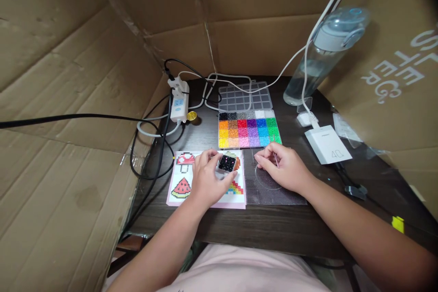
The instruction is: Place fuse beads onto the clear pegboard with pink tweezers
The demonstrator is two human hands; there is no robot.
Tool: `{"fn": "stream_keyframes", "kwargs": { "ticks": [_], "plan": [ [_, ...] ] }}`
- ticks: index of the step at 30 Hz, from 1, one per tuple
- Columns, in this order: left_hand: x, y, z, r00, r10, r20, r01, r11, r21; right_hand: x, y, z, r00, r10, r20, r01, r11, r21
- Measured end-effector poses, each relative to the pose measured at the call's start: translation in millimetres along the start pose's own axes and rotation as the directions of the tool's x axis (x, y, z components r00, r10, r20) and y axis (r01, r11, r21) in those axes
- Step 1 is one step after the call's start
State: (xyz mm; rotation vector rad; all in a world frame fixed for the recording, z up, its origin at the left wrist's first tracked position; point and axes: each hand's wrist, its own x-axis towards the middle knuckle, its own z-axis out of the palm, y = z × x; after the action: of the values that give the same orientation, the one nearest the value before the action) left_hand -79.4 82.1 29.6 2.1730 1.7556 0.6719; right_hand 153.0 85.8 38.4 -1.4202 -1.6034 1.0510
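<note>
My left hand (207, 179) grips a small clear tub of black beads (227, 163), holding it just above a pink pattern card (181, 181) that shows a mushroom, a watermelon and a rainbow. My right hand (282, 167) rests on a clear pegboard (273, 191) and pinches thin tweezers (275, 155) between its fingers. Just beyond both hands lies a compartment tray of coloured beads (249, 128), with its open lid (244, 96) behind it.
A power strip (178, 99) with several cables sits at the back left of the dark table (273, 228). A water bottle (325, 54), a white charger (327, 145) and its cable stand at the right. Cardboard walls (68, 100) enclose the table.
</note>
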Motion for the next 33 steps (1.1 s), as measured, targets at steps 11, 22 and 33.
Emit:
{"fn": "stream_keyframes", "kwargs": {
  "ticks": [11,22,33],
  "plan": [
    [4.9,5.3,5.0,0.999,-0.048,-0.02,0.05,0.995,0.085,-2.7,-2.6,-1.2,0.988,-0.155,-0.014,0.151,0.979,-0.137],
    [10.6,5.0,1.1,0.999,-0.039,0.037,0.035,0.993,0.112,-33.5,-27.1,14.1,0.454,-0.509,0.731,0.826,0.548,-0.131],
    [10.0,11.1,-3.1,0.998,-0.007,0.058,-0.001,0.99,0.14,-39.9,-23.1,28.7,0.313,-0.51,0.801,0.875,0.484,-0.033]
  ]
}}
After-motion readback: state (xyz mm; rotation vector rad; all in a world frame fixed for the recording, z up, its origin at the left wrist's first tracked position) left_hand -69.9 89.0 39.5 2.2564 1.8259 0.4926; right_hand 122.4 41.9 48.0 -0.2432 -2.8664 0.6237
